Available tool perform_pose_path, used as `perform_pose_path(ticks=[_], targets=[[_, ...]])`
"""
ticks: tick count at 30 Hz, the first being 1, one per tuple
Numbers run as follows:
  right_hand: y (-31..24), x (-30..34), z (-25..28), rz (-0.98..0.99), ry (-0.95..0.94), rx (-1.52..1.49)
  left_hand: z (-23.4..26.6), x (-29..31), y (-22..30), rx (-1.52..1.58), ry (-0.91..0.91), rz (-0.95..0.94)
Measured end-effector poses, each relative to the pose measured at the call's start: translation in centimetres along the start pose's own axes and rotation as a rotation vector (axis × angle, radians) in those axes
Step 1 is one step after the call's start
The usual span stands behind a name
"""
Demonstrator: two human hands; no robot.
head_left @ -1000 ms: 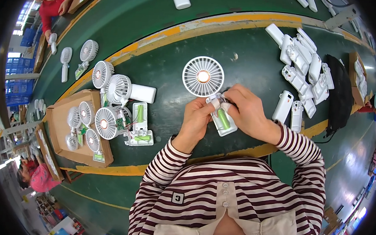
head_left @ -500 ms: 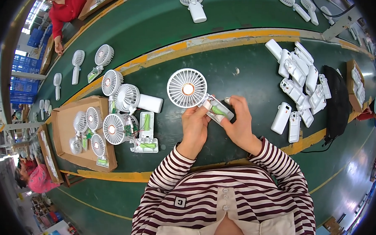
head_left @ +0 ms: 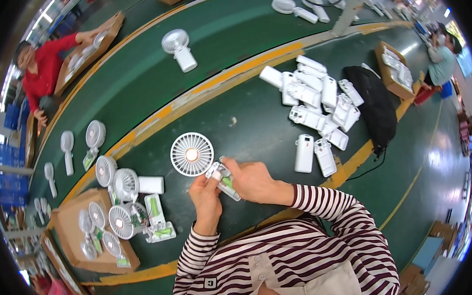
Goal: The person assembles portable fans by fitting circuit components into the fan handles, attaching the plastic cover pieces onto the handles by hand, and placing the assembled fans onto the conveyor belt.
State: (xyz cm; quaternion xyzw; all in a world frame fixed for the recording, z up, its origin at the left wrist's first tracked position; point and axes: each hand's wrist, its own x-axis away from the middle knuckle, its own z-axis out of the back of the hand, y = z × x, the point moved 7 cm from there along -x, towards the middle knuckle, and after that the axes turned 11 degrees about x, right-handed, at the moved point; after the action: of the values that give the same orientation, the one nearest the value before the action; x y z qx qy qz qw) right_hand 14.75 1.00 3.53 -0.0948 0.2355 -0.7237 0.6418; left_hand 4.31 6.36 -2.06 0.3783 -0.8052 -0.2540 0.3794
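Observation:
Low over the green bench is a white handheld fan [head_left: 192, 154] with a round grille and orange-ringed centre. Its handle is uncovered, showing a green battery [head_left: 227, 181]. My left hand [head_left: 205, 198] is closed on the handle just below the fan head, thumb on the inside of the handle. From the other side my right hand [head_left: 249, 179] grips the handle's edge, its curled fingers close to the neck; its thumb is hidden. Left of my hands, several more fans [head_left: 121, 222] stand and lie close together, some with uncovered handles and green batteries.
A cardboard tray [head_left: 63, 229] at left holds fans. White handle covers [head_left: 307, 119] are piled right of centre, beside a black bag [head_left: 374, 104] and a carton of white parts [head_left: 392, 70]. Beyond a yellow-edged rail, a green belt [head_left: 139, 62] carries fans past a co-worker in red [head_left: 42, 78].
The view has swung, so the bench sits tilted and things lie further left. My right hand has shifted from the handle's lower end up towards the neck. My left hand keeps its hold.

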Motion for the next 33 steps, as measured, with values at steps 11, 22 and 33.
perform_pose_path(ticks=[11,22,33], targets=[[13.5,2.3,12.5,-0.498,0.426,0.471,0.4,-0.1,-0.9,0.010,-0.114,0.294],[23.8,2.0,15.8,-0.783,0.052,0.782,0.6,-0.3,-1.3,0.046,-0.057,0.335],[28.1,3.0,15.4,-0.844,-0.063,0.643,0.3,0.1,-1.0,0.004,-0.043,0.346]])
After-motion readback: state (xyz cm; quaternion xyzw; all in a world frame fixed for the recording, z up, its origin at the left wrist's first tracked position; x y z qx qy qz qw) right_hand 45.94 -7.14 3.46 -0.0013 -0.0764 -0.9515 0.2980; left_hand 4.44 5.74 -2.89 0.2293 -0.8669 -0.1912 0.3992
